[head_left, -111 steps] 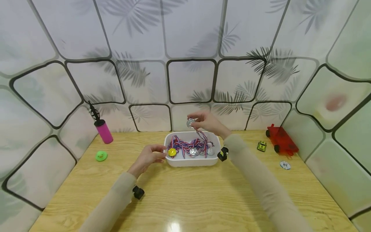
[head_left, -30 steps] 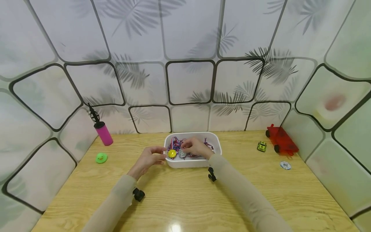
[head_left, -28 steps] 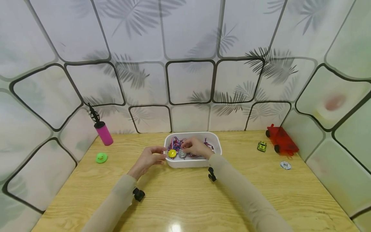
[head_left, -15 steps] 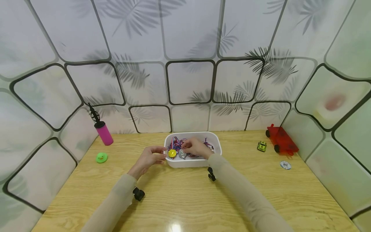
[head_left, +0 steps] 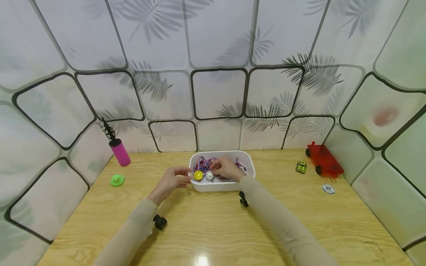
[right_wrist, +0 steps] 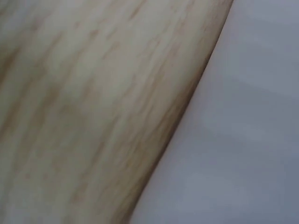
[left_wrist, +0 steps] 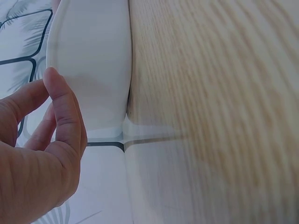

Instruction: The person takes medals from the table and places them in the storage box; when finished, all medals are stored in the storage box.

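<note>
A white plastic tub [head_left: 219, 187] stands near the back wall, holding medals on red, white and blue ribbons [head_left: 202, 164]. My left hand [head_left: 172, 181] is at the tub's left end, thumb and finger on the rim; the left wrist view shows the fingertips [left_wrist: 53, 77] against the tub wall [left_wrist: 93, 51]. Inside the tub, my right hand [head_left: 225, 169] pinches the edge of a silver medal [head_left: 210, 176]. A gold medal [head_left: 198, 175] lies just left of it. My right hand and forearm hide part of the ribbons. The right wrist view shows only wood and a pale surface, no hand.
On the left stand a pink hand pump [head_left: 120, 153] and a green duck [head_left: 117, 180]. At the right lie a yellow toy car [head_left: 301, 167], a red wheeled toy [head_left: 323, 159] and a round chip [head_left: 328, 188]. Patterned panels enclose the wooden table [head_left: 206, 225].
My right hand held a silver medal above the tub earlier; now it is lowered inside, pinching a silver medal beside the gold one. Over the last second that medal's face has brightened. My left hand stays put.
</note>
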A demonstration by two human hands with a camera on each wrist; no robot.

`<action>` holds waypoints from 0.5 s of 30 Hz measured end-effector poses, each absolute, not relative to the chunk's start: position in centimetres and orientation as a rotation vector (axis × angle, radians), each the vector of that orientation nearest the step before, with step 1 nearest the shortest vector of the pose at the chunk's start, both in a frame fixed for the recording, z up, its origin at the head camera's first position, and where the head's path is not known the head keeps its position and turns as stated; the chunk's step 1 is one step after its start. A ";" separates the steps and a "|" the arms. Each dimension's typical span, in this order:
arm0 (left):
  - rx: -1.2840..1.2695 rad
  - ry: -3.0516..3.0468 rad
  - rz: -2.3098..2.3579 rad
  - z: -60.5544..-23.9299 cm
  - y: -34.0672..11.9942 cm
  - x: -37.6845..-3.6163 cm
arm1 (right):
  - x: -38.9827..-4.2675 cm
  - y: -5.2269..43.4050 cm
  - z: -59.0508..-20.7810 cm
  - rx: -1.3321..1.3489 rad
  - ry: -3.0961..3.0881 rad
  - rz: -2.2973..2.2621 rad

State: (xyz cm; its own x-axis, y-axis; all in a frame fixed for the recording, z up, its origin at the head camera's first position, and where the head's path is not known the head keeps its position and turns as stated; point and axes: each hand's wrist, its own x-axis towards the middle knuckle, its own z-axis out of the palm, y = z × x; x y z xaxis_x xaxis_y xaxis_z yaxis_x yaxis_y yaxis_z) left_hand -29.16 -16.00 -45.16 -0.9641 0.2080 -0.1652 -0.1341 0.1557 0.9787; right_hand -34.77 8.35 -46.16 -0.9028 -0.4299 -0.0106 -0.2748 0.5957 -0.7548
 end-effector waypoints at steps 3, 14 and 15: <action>0.079 2.178 1.881 -45.2 -16.0 -29.2 | -34.9 8.6 -46.0 -0.617 2.607 -1.206; 0.146 2.183 1.876 -45.5 -16.3 -29.1 | -34.8 10.7 -45.0 -0.740 2.559 -1.284; 0.157 2.187 1.876 -45.5 -16.4 -29.1 | -34.7 11.1 -44.8 -0.733 2.567 -1.294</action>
